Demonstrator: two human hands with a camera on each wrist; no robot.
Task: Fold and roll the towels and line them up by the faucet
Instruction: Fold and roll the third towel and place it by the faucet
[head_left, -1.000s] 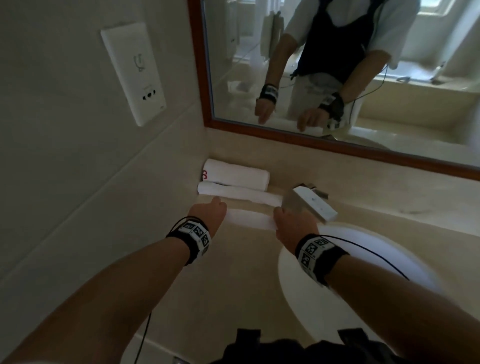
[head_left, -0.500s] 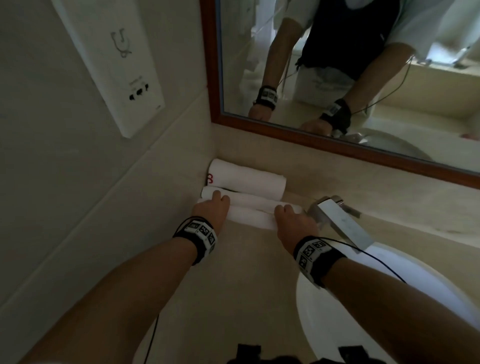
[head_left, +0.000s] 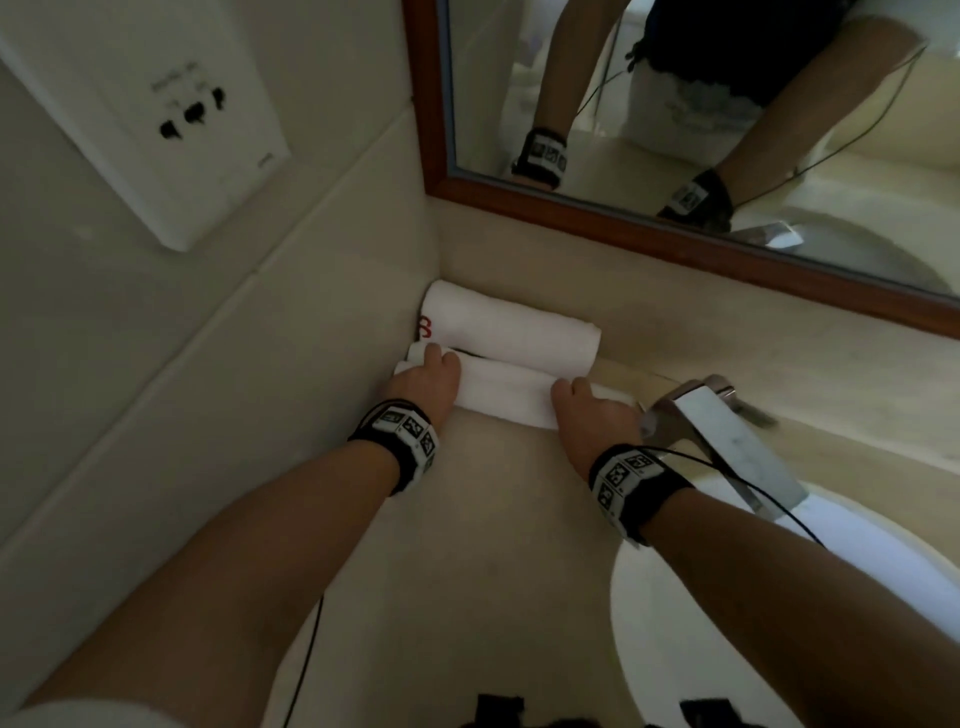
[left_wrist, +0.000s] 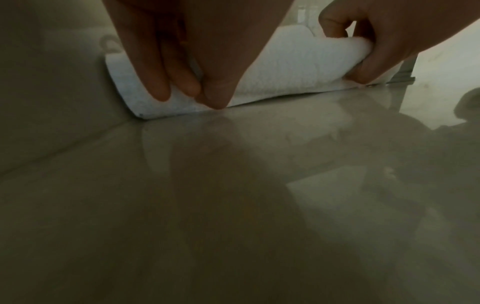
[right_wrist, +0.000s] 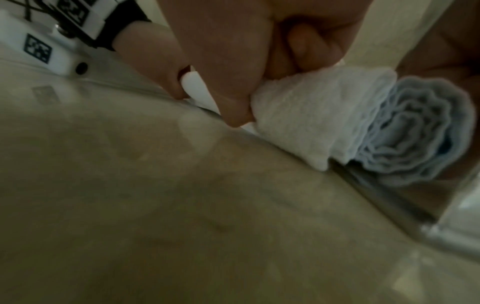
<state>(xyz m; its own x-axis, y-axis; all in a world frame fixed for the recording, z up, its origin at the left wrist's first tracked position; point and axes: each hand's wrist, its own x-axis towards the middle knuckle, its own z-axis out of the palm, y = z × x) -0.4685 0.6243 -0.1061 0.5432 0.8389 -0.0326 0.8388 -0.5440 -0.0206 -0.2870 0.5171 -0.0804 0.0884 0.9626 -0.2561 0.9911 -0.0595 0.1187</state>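
White rolled towel, second white towel marked with a red emblem at its end, beige glossy surface, white basin, silver faucet, reddish-brown mirror frame, white wall socket plate, black wristbands patterned with black-and-white square codes.

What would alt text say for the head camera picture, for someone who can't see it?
Two hands, the left hand and right hand, grip a rolled white towel on a beige counter, beside another rolled towel in the corner. A chrome faucet stands to the right, below a wood-framed mirror.
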